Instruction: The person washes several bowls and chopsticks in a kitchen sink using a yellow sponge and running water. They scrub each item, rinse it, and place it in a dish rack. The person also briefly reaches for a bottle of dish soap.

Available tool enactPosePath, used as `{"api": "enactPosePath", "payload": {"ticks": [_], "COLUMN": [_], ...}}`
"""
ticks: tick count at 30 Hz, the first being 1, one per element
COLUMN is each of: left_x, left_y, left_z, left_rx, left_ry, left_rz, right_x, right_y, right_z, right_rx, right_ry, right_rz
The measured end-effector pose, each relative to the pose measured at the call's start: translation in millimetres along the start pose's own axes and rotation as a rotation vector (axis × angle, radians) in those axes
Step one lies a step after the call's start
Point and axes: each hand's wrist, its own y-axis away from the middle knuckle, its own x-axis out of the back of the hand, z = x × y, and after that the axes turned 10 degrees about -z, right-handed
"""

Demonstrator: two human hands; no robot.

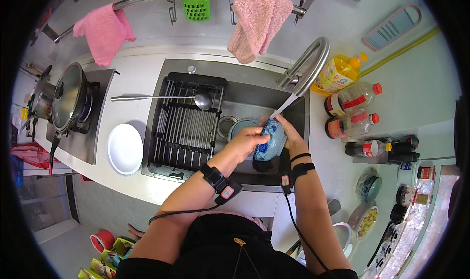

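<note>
A blue-and-white patterned bowl (273, 141) is held tilted on its side over the steel sink (235, 104). My left hand (244, 143) grips its near left rim, thumb on the outer wall. At the bowl's right side my right hand (290, 132) supports it, fingers partly hidden. Water runs from the curved metal faucet (312, 68) onto the bowl's upper edge. Beneath, partly covered by my left hand, another bluish dish (240, 126) lies in the sink beside the round drain (227, 126). Something dark (262, 165) sits below the bowl.
A black-framed drying rack (187, 128) spans the sink's left part, with a metal ladle (202, 100) across it. A white bowl (125, 149) stands on the counter, near a lidded pan (68, 97) on the stove. Bottles (352, 99) line the right side; pink cloths (259, 22) hang above.
</note>
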Motion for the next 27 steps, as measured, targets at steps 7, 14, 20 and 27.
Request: {"api": "enactPosePath", "payload": {"ticks": [7, 14, 20, 27], "left_x": [43, 45, 14, -34], "left_y": [-13, -53, -47, -49], "left_z": [-3, -22, -28, -8], "left_rx": [-0.176, -0.237, -0.291, -0.186], "left_ry": [0.094, -0.353, -1.05, -1.637], "left_rz": [0.191, 0.559, 0.707, 0.504], "right_x": [-9, -33, -48, -65], "right_y": [11, -2, -3, 3], "right_z": [15, 21, 32, 50], "right_rx": [0.257, 0.395, 0.553, 0.486], "right_ry": [0.364, 0.411, 0.771, 0.596], "right_rz": [0.232, 0.681, 1.106, 0.799]}}
